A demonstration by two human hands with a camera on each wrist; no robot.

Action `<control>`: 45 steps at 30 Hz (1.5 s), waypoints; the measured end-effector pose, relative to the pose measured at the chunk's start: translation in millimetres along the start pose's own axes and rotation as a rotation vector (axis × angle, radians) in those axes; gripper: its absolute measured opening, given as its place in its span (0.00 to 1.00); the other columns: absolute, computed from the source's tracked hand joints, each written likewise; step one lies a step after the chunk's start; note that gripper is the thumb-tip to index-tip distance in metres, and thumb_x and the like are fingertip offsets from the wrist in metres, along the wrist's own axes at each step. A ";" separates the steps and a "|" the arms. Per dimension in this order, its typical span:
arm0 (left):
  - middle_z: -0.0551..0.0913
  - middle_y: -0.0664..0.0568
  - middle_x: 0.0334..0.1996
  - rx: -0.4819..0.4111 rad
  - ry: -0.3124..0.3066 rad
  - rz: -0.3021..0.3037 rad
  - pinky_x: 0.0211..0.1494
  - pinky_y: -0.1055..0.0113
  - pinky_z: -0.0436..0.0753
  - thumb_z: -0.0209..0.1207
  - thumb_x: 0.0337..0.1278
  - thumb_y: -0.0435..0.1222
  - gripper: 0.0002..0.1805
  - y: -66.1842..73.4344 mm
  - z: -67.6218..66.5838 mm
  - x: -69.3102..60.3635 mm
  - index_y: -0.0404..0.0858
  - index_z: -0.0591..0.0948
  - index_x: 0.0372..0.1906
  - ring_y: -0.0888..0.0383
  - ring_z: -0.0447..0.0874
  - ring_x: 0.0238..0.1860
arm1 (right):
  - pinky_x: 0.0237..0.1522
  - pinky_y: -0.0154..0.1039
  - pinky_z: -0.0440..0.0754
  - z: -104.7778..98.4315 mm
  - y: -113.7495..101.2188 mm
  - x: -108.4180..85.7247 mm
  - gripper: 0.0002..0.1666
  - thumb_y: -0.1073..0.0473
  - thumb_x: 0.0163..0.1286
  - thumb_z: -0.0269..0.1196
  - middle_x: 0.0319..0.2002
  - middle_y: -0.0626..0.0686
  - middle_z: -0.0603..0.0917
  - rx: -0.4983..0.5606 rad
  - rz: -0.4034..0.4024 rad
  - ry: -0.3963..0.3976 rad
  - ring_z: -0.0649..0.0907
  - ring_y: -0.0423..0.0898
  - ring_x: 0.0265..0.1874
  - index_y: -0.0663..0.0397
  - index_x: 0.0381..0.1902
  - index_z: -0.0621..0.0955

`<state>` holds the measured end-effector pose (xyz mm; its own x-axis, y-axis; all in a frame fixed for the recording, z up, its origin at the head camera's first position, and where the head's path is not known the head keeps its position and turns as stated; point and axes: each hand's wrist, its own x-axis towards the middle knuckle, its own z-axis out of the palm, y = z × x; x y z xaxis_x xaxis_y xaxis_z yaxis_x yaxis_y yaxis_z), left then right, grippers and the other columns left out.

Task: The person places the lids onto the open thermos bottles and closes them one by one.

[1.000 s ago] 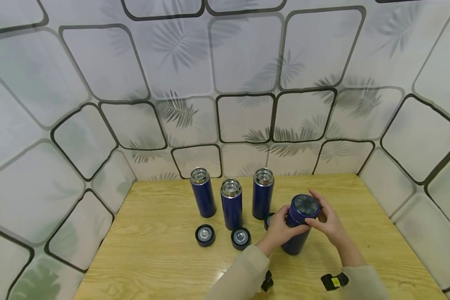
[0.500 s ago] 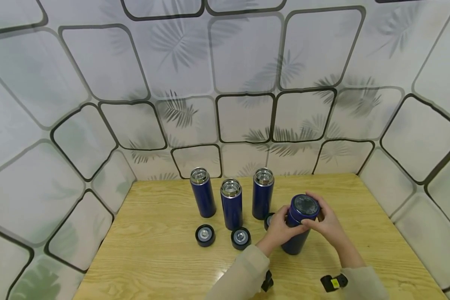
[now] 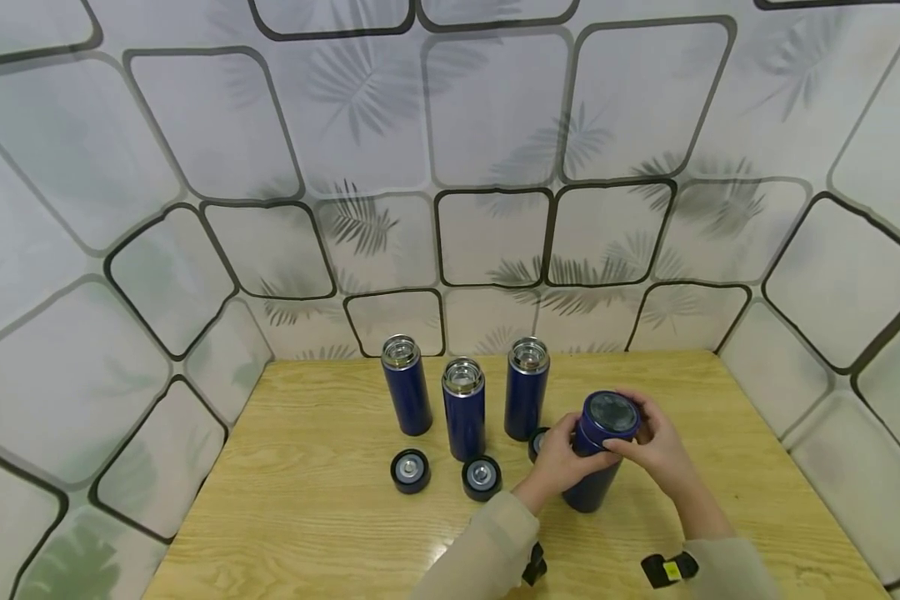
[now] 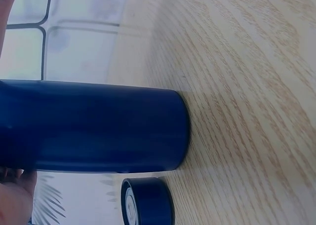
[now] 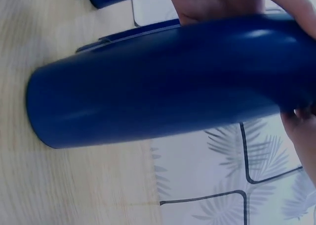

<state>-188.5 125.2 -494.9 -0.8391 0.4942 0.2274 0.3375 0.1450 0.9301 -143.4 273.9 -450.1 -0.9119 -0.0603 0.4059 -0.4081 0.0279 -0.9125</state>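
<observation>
A dark blue thermos bottle (image 3: 589, 492) stands on the table at the right, its lid (image 3: 611, 412) on top. My left hand (image 3: 558, 462) grips its upper body from the left. Fingers and thumb of my right hand (image 3: 654, 442) curl round the lid from the right. In the left wrist view the lower part of the thermos bottle (image 4: 98, 129) meets the wood, and a loose lid (image 4: 153, 201) sits beside it. The right wrist view shows the same thermos bottle (image 5: 148, 87) lengthwise; the lid's seam is out of sight there.
Three lidless blue bottles stand behind: a left one (image 3: 407, 392), a middle one (image 3: 463, 412) and a right one (image 3: 526, 392). Loose lids lie before them: one (image 3: 410, 471), another (image 3: 482, 477), and a third (image 3: 536, 442) partly behind my left hand. Patterned cloth walls (image 3: 495, 242) enclose the wooden table (image 3: 307, 517).
My right thumb and fingers have shifted slightly leftward round the lid. The left hand and the bottle stay in place. The head view has tilted a little.
</observation>
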 end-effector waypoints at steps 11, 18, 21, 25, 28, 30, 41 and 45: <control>0.74 0.61 0.44 -0.006 -0.012 -0.018 0.43 0.71 0.74 0.65 0.44 0.45 0.29 1.4 0.0 -0.9 0.44 0.70 0.54 0.68 0.73 0.42 | 0.45 0.26 0.70 -5.0 3.6 2.2 0.41 0.81 0.50 0.56 0.53 0.43 0.69 -0.029 -0.049 -0.109 0.72 0.35 0.49 0.71 0.62 0.54; 0.74 0.62 0.44 -0.009 -0.014 -0.029 0.43 0.71 0.73 0.65 0.43 0.46 0.29 0.6 1.1 -2.5 0.45 0.70 0.54 0.69 0.73 0.42 | 0.42 0.28 0.73 -6.9 3.5 1.9 0.40 0.79 0.52 0.59 0.50 0.41 0.71 -0.073 0.012 -0.108 0.74 0.35 0.46 0.69 0.62 0.56; 0.74 0.61 0.44 -0.002 -0.009 -0.013 0.43 0.71 0.73 0.65 0.44 0.45 0.29 -0.5 0.9 -2.2 0.44 0.70 0.54 0.68 0.73 0.42 | 0.41 0.26 0.72 -0.1 1.4 -0.7 0.40 0.75 0.52 0.62 0.49 0.40 0.70 -0.151 0.071 -0.021 0.73 0.32 0.46 0.66 0.62 0.58; 0.74 0.60 0.44 -0.002 -0.012 0.010 0.43 0.71 0.74 0.64 0.44 0.43 0.28 -1.7 0.7 -1.2 0.44 0.71 0.53 0.67 0.73 0.43 | 0.40 0.23 0.71 11.1 -1.8 -4.2 0.41 0.73 0.51 0.63 0.51 0.48 0.68 -0.231 0.104 0.090 0.72 0.30 0.45 0.65 0.61 0.58; 0.75 0.60 0.44 0.000 -0.012 0.018 0.43 0.72 0.74 0.64 0.44 0.42 0.27 -1.8 0.3 -0.8 0.43 0.71 0.53 0.67 0.73 0.43 | 0.39 0.21 0.70 17.7 -3.2 -5.7 0.42 0.73 0.51 0.64 0.52 0.58 0.66 -0.261 0.108 0.149 0.70 0.28 0.44 0.66 0.62 0.57; 0.75 0.59 0.44 0.000 -0.012 0.019 0.43 0.72 0.74 0.64 0.45 0.42 0.27 -1.7 -0.1 -0.5 0.43 0.71 0.53 0.67 0.73 0.43 | 0.39 0.21 0.70 19.1 -3.0 -6.1 0.42 0.73 0.51 0.64 0.52 0.60 0.66 -0.260 0.098 0.162 0.70 0.28 0.44 0.66 0.62 0.57; 0.75 0.60 0.42 -0.001 -0.018 0.051 0.41 0.73 0.74 0.65 0.43 0.41 0.26 -2.3 -0.5 1.3 0.42 0.72 0.51 0.69 0.74 0.40 | 0.43 0.29 0.73 -7.7 2.4 3.4 0.39 0.80 0.52 0.56 0.53 0.43 0.71 0.042 -0.026 -0.174 0.73 0.37 0.49 0.68 0.63 0.56; 0.76 0.59 0.40 0.006 -0.004 0.057 0.39 0.74 0.74 0.65 0.42 0.41 0.25 -1.6 -0.6 0.2 0.41 0.73 0.50 0.69 0.74 0.38 | 0.43 0.29 0.73 -7.3 1.6 3.5 0.39 0.79 0.53 0.58 0.52 0.43 0.71 0.048 -0.009 -0.169 0.73 0.37 0.49 0.62 0.63 0.60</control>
<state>-189.4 124.6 -496.2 -0.8170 0.5049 0.2785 0.3870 0.1221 0.9140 -147.6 281.0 -449.8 -0.8864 -0.2272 0.4033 -0.4095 -0.0211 -0.9120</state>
